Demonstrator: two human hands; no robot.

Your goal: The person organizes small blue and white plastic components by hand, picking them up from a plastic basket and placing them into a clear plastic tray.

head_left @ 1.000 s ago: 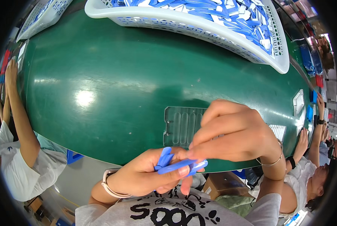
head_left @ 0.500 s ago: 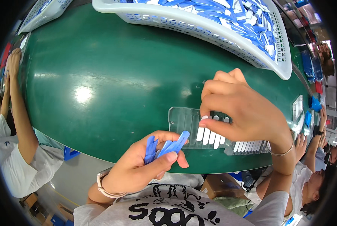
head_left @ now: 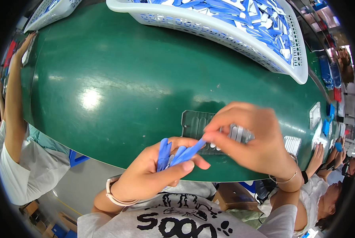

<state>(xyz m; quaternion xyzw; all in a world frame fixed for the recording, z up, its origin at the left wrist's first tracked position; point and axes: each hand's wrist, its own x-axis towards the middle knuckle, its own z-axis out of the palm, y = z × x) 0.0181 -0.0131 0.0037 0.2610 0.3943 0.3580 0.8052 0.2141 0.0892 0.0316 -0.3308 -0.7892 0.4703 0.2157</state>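
some blue sticks (head_left: 190, 151) are maybe risking slipping, because left hand (head_left: 154, 174) is gripping several together, right hand (head_left: 263, 139) pinching one.

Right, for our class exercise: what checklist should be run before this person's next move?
1. Left hand holding several flat blue strips: ok.
2. Right hand pinching one blue strip's end: ok.
3. Clear plastic slotted tray resting on the green tabletop: ok.
4. Every tray slot filled: not ok; leftmost slots are bare.
5. Flat white strips fully seated: cannot tell; the right hand partly hides them.
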